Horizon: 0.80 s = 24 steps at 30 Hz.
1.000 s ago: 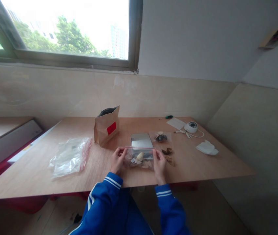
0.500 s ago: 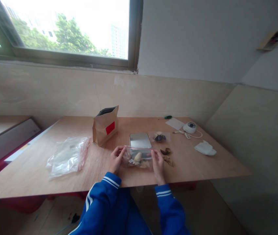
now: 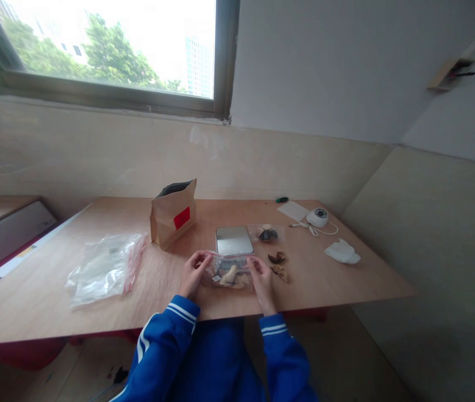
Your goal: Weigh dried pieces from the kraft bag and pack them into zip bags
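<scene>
A clear zip bag (image 3: 243, 267) with a red seal line lies at the table's front edge, holding pale dried pieces (image 3: 229, 276) and a small white packet. My left hand (image 3: 194, 272) pinches its upper left corner. At the upper right corner, my right hand (image 3: 261, 279) grips the same bag between thumb and fingers. Just behind the bag sits a flat silver scale (image 3: 234, 241). Two brown dried pieces (image 3: 278, 264) lie to the right of my right hand. Another clear bag (image 3: 268, 233) with dark and pale contents rests beside the scale.
A kraft paper pouch (image 3: 173, 216) with a red label stands open-topped at the back left. Several flat clear bags (image 3: 105, 268) lie at left. Toward the right are a white round device with a cable (image 3: 317, 218), crumpled white tissue (image 3: 342, 252), white paper (image 3: 293, 211) and a green-handled screwdriver (image 3: 282, 200).
The whole view has shifted slightly, so the table things appear further left. Both hands still hold the zip bag by its top corners, and the pieces inside have settled a little.
</scene>
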Motion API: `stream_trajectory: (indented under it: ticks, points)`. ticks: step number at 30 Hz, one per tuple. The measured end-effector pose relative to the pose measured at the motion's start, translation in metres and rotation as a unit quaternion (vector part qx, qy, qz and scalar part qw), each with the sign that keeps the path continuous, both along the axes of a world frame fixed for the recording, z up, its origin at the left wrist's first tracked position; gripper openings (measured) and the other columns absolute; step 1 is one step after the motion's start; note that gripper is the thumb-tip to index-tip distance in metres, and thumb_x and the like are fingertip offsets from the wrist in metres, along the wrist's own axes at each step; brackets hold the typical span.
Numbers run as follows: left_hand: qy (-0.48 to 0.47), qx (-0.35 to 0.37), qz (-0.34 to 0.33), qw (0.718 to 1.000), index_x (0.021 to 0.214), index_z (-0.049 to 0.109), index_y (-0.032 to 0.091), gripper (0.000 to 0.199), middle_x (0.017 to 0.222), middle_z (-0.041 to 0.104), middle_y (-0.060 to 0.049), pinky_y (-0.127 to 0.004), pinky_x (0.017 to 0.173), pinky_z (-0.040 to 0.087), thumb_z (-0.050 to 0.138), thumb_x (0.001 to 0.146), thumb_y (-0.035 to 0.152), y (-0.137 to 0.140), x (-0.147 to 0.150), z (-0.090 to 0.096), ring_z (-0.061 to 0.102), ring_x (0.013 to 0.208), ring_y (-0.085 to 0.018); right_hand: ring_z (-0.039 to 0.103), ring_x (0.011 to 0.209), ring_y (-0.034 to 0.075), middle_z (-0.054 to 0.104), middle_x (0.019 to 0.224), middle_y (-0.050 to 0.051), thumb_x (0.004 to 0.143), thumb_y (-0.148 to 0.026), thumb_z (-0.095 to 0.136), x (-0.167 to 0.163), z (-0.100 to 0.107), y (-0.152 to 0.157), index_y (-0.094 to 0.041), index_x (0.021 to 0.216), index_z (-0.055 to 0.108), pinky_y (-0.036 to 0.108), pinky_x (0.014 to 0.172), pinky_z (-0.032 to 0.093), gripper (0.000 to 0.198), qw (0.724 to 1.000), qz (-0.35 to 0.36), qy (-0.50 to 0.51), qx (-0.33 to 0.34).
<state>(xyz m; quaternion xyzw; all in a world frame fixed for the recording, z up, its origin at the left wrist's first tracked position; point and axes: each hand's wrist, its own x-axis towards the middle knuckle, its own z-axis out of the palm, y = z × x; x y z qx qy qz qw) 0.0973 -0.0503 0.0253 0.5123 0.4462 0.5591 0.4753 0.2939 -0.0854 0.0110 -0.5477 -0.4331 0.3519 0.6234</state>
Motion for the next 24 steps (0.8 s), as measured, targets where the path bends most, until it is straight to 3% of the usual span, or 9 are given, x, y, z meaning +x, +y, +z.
stream_trajectory:
  ticks: [9,24]
  points:
    - [-0.003,-0.02,0.038,0.999,0.08,0.063,0.015,0.035,0.072,0.063,-0.003,-0.024,0.061,0.045,0.068,0.07,0.048,0.0034,0.0004,-0.0008,0.057,0.067,-0.014,0.06,0.067,0.018,0.068,0.073,0.003,0.078,-0.049,0.061,-0.0004,0.004,-0.0031,-0.016,0.088,0.068,0.028,0.065,0.048,0.035,0.999,-0.025,-0.036,0.014]
    - [-0.04,-0.041,0.035,0.998,0.074,0.066,0.014,0.035,0.071,0.063,-0.003,-0.023,0.061,0.043,0.074,0.063,0.046,0.002,-0.0017,0.0008,0.055,0.066,-0.013,0.062,0.075,0.02,0.069,0.079,0.004,0.074,-0.048,0.065,0.0032,-0.0056,0.0007,-0.016,0.088,0.068,0.031,0.071,0.049,0.035,0.999,-0.045,-0.005,0.019]
